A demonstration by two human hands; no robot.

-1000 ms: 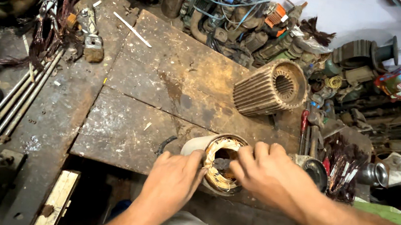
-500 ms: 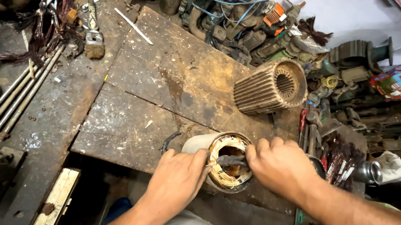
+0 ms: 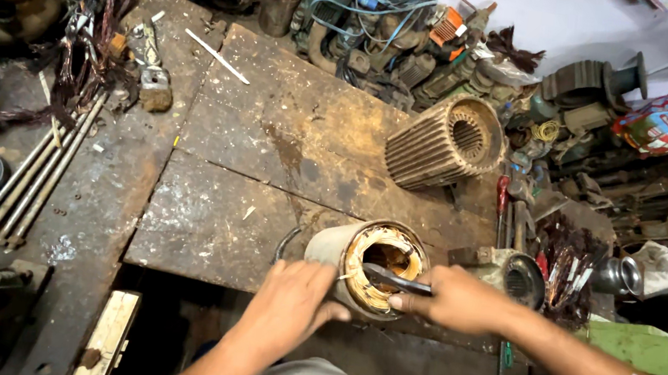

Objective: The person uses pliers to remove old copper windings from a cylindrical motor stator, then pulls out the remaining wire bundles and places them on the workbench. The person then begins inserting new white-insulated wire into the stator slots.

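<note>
A cylindrical motor stator (image 3: pixel 347 252) with copper windings inside lies on its side at the near edge of a worn metal-topped bench (image 3: pixel 270 155), its open end facing me. My left hand (image 3: pixel 287 308) presses against its lower left side and steadies it. My right hand (image 3: pixel 455 298) grips a dark slender tool (image 3: pixel 390 279) whose tip reaches into the open end across the windings.
A finned motor housing (image 3: pixel 444 141) lies on the bench's far right. Metal rods (image 3: pixel 34 170) and tangled wires (image 3: pixel 92 26) lie to the left. Motor parts, cables and tools crowd the back and right side. A white stick (image 3: pixel 217 55) rests at the far edge.
My right hand has pulled back to the right of the stator's opening, exposing the windings and the tool. The left hand has stayed on the stator's side.
</note>
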